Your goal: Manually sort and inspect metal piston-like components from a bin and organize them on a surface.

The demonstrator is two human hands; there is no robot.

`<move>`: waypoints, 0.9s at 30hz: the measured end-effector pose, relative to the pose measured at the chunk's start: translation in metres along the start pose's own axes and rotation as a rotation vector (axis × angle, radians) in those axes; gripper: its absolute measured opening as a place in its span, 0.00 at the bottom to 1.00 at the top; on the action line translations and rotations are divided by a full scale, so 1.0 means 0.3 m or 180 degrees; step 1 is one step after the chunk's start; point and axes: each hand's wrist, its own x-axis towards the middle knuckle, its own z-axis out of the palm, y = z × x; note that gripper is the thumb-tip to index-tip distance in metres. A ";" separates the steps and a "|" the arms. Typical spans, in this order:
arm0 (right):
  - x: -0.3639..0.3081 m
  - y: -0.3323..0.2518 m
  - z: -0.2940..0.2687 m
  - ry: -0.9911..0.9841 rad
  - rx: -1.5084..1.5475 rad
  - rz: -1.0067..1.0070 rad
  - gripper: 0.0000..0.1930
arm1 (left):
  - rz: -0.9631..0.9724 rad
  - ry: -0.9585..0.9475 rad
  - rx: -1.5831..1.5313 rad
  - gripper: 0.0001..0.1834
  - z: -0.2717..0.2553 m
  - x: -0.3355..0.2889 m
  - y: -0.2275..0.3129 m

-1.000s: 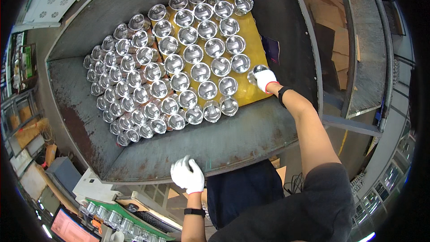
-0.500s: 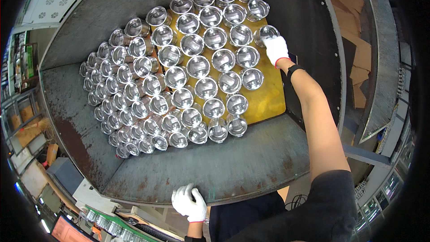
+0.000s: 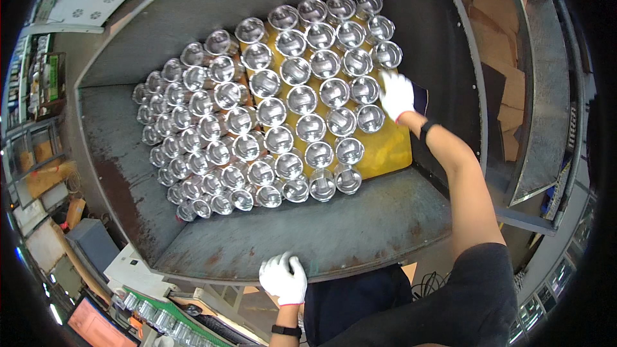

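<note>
Rows of shiny, hollow round metal parts, which look like engine pistons (image 3: 302, 99), stand mouth up in a large grey metal bin (image 3: 308, 234). Those on the right stand on a yellow sheet (image 3: 385, 154). My right hand (image 3: 398, 94), in a white glove, is over the sheet's right side with its fingers stretched out and nothing visible in them. Just beyond its fingertips is the end piston (image 3: 386, 55) of a row, apart from the hand. My left hand (image 3: 283, 279), also gloved in white, has its fingers bent over the bin's near rim.
A dark blue flat piece (image 3: 420, 100) lies by the bin's right wall, partly behind my right hand. Brown cardboard (image 3: 501, 77) sits beyond that wall. At the lower left are a green-edged rack (image 3: 168, 324) with more metal parts and an orange screen (image 3: 96, 324).
My right hand has let go of the end piston, now standing in its row, and drawn back toward me. The view has shifted slightly; my left hand stays at the rim.
</note>
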 end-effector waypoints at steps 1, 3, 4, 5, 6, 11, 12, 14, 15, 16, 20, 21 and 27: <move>-0.065 -0.038 -0.044 -0.0153 0.0137 -0.0174 0.19 | -0.0016 0.0049 0.0006 0.10 -0.002 -0.002 -0.001; -0.191 -0.112 -0.161 -0.0608 0.0424 -0.0463 0.21 | 0.0000 0.0089 -0.0017 0.11 -0.007 -0.015 -0.011; -0.245 -0.144 -0.224 -0.0911 0.0576 -0.0579 0.23 | -0.0004 0.0111 -0.0034 0.12 -0.011 -0.019 -0.011; -0.308 -0.171 -0.289 -0.0991 0.0756 -0.0694 0.22 | -0.0072 0.0061 -0.0047 0.12 -0.008 -0.023 -0.017; -0.364 -0.202 -0.357 -0.1064 0.0935 -0.0815 0.22 | -0.0057 0.0138 -0.0044 0.13 -0.005 -0.029 -0.021; -0.565 -0.391 -0.765 -0.1295 0.1858 -0.1367 0.18 | -0.0076 0.0098 0.0064 0.18 -0.016 -0.058 -0.041; -0.614 -0.424 -0.833 -0.1355 0.1827 -0.1519 0.15 | -0.0097 -0.0005 0.0020 0.18 -0.019 -0.066 -0.055; -0.766 -0.463 -0.944 -0.1042 0.2103 -0.2157 0.14 | 0.0376 0.0070 -0.0118 0.22 -0.049 -0.102 -0.081; -0.841 -0.467 -0.993 -0.1223 0.2046 -0.2341 0.14 | 0.0601 0.0094 -0.0350 0.25 -0.097 -0.115 -0.069; -0.921 -0.469 -1.036 -0.1407 0.1975 -0.2533 0.13 | 0.0501 0.0067 -0.0687 0.26 -0.142 -0.155 -0.048; -1.186 -0.491 -1.136 -0.1753 0.1663 -0.2958 0.14 | 0.0648 0.0831 -0.1023 0.26 -0.159 -0.452 -0.096; -1.224 -0.504 -1.154 -0.1704 0.1638 -0.2937 0.13 | 0.0646 0.0942 -0.1165 0.24 -0.194 -0.548 -0.113; -1.345 -0.771 -1.497 -0.0078 0.1859 -0.3452 0.13 | -0.0260 0.2317 -0.1205 0.18 -0.590 -1.290 -0.325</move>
